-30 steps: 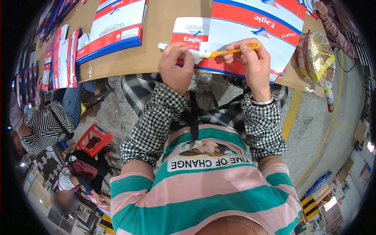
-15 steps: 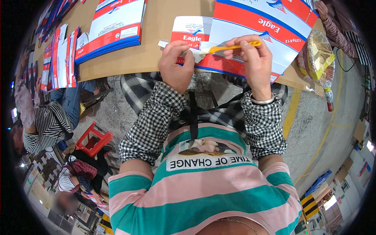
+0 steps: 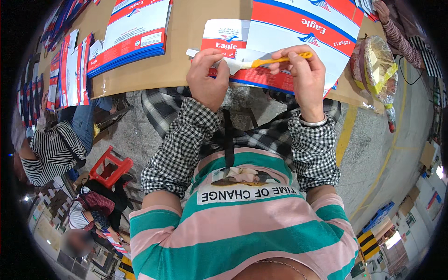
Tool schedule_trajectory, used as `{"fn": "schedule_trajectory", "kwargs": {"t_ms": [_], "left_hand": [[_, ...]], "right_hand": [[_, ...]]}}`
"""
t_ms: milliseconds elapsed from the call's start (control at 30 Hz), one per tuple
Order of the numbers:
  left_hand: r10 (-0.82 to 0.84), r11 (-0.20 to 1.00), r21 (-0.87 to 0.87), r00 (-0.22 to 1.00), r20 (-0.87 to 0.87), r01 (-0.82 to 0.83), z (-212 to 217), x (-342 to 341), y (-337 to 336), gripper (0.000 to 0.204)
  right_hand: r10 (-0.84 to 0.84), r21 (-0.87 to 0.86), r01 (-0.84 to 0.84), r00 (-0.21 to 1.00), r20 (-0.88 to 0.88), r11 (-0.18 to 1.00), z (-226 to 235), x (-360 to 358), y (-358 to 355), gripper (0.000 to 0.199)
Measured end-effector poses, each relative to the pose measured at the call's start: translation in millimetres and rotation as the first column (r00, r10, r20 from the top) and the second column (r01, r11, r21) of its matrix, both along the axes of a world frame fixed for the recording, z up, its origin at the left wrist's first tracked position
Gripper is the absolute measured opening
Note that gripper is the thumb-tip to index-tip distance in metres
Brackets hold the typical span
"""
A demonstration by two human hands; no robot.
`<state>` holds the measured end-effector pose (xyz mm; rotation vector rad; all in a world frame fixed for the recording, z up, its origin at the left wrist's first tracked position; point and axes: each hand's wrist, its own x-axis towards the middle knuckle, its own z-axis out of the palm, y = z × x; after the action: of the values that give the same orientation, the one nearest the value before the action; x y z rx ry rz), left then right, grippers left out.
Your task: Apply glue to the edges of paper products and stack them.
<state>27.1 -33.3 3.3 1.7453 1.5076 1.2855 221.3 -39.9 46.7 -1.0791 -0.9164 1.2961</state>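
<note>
A flat printed carton (image 3: 298,44) in white, red and blue lies at the near edge of the table, with a smaller panel on its left side. My left hand (image 3: 207,81) is closed on a narrow white flap (image 3: 234,66) along the carton's near edge, thumb and fingers pinching it. Between the fingertips of my right hand (image 3: 308,77) is a brush with a yellow handle (image 3: 267,61). Its pale bristle end touches the flap just right of my left thumb, with the handle slanting up to the right.
A stack of flat cartons (image 3: 135,35) sits left on the brown tabletop (image 3: 186,28), with another bundle (image 3: 70,74) beyond. A plastic-covered container (image 3: 380,65) with pale contents is at the right edge. A red stool (image 3: 111,168) and co-workers are left; another person's hand (image 3: 381,11) shows far right.
The brush has dipped slightly and its bristle end sits a little lower on the flap. The carton's right side has shifted left. Both hands keep their holds.
</note>
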Motion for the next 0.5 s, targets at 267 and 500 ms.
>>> {"fn": "schedule_trajectory", "kwargs": {"t_ms": [267, 500], "left_hand": [[-0.004, 1.0, -0.03, 0.999, 0.039, 0.005, -0.8, 0.8, -0.1, 0.012], [0.005, 1.0, 0.013, 1.0, 0.028, -0.005, -4.1, 0.1, 2.4, 0.012]], "right_hand": [[0.078, 0.022, -0.079, 0.996, 0.05, 0.997, 2.5, -0.6, -3.7, 0.012], [0.081, 0.057, -0.085, 0.994, 0.068, 0.995, 2.3, -2.7, -3.7, 0.012]]}}
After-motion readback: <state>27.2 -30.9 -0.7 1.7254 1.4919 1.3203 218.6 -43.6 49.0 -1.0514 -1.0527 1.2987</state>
